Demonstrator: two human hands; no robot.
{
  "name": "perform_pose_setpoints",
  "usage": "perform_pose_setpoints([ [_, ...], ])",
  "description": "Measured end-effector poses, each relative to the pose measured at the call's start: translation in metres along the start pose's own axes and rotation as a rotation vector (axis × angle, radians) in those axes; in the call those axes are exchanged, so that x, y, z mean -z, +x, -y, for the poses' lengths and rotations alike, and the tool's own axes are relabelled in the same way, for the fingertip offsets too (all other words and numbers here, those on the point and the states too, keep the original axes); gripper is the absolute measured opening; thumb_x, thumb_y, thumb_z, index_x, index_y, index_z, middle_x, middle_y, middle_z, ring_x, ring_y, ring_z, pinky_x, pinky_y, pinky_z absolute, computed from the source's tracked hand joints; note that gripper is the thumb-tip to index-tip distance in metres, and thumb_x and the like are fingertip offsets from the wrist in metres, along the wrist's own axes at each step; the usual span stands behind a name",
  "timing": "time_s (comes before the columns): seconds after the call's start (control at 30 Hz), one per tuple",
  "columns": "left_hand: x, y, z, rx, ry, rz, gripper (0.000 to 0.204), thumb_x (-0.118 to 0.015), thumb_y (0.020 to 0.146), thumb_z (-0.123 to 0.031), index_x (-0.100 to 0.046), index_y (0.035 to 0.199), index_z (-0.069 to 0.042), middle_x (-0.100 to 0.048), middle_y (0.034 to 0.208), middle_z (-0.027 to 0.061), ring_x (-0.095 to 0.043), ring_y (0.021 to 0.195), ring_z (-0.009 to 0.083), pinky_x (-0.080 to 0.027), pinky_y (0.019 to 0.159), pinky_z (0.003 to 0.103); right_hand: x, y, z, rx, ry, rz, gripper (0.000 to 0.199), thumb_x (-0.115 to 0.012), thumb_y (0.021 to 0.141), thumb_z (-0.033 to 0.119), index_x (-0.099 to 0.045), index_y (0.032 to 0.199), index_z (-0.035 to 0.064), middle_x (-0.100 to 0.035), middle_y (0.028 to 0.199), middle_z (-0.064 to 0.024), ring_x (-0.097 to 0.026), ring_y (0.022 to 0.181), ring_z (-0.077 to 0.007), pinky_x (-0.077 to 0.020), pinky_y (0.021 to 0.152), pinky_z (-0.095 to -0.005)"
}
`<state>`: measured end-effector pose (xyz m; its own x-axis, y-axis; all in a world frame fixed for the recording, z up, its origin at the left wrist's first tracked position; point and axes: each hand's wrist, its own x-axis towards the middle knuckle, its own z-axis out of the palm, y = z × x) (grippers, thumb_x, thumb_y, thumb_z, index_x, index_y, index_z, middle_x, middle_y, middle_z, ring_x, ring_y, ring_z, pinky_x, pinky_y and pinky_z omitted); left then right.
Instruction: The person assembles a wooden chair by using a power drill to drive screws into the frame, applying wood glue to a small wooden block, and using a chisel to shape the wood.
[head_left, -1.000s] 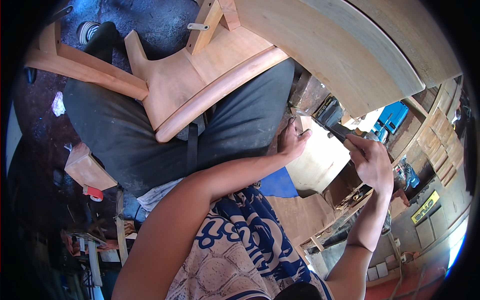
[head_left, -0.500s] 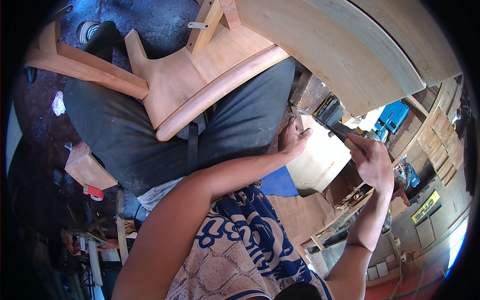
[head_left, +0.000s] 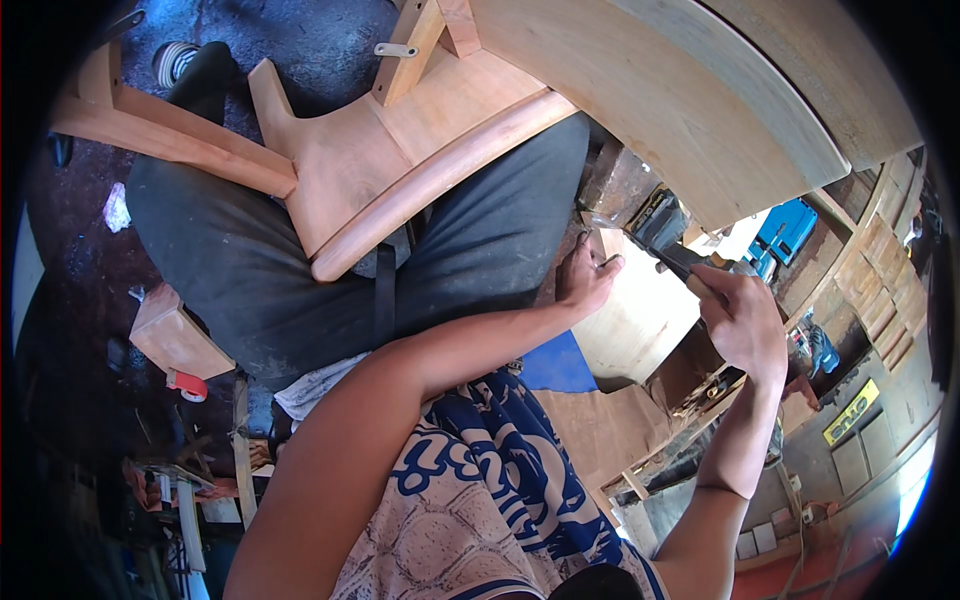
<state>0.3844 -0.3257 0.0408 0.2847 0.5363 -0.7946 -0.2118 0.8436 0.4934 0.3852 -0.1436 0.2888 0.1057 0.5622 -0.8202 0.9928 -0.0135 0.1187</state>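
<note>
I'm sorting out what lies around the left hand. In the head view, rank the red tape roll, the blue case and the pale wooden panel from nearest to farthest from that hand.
From the left hand:
1. Pale wooden panel, just to the hand's right; the fingers seem to rest at its edge.
2. Blue case, farther right, below the big curved board.
3. Red tape roll, far left, under a small wooden block.

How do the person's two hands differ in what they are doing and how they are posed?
The right hand is closed in a fist around a dark hand tool; the left hand holds nothing, fingers spread against the pale wooden piece. The right hand sits farther out, the left hand nearer the lap. Both are bare and meet at the same spot.
</note>
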Motion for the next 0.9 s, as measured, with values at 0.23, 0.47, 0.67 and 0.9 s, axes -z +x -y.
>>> perform_pose_setpoints([
  [0.23,0.003,0.005,0.008,-0.016,0.007,0.030,0.051,-0.078,0.086,-0.025,-0.057,0.127,-0.003,-0.072,0.116,0.0142,-0.073,0.105,0.0265,-0.058,0.086,0.037,0.007,0.011,0.010,0.066,-0.058,0.002,0.038,-0.055,0.075,0.003,-0.075,0.107,-0.0003,-0.071,0.086,-0.0266,-0.071,0.083,-0.0407,-0.0556,0.082,-0.0463],
  [0.47,0.001,0.004,0.008,-0.028,0.000,0.036,0.045,-0.078,0.086,-0.022,-0.059,0.123,-0.002,-0.072,0.113,0.0133,-0.072,0.104,0.0245,-0.057,0.087,0.036,0.002,0.007,0.012,0.120,-0.146,-0.005,0.035,-0.056,0.074,0.002,-0.075,0.103,0.0002,-0.071,0.083,-0.0230,-0.071,0.083,-0.0395,-0.0554,0.081,-0.0488],
  [0.67,-0.001,0.007,0.013,-0.026,-0.046,0.030,0.045,-0.078,0.087,-0.022,-0.059,0.122,-0.001,-0.072,0.113,0.0135,-0.071,0.105,0.0231,-0.056,0.089,0.036,0.001,0.002,0.017,0.095,-0.147,-0.022,0.034,-0.055,0.076,0.003,-0.073,0.106,0.0015,-0.071,0.082,-0.0226,-0.070,0.082,-0.0405,-0.0553,0.079,-0.0488],
  [0.9,-0.003,0.006,0.015,-0.049,-0.046,0.050,0.046,-0.078,0.088,-0.020,-0.058,0.123,0.001,-0.072,0.114,0.0150,-0.071,0.107,0.0255,-0.056,0.092,0.037,-0.008,-0.008,0.013,0.112,-0.156,-0.041,0.031,-0.057,0.077,0.003,-0.071,0.105,0.0039,-0.068,0.078,-0.0221,-0.068,0.081,-0.0409,-0.0544,0.075,-0.0515],
])
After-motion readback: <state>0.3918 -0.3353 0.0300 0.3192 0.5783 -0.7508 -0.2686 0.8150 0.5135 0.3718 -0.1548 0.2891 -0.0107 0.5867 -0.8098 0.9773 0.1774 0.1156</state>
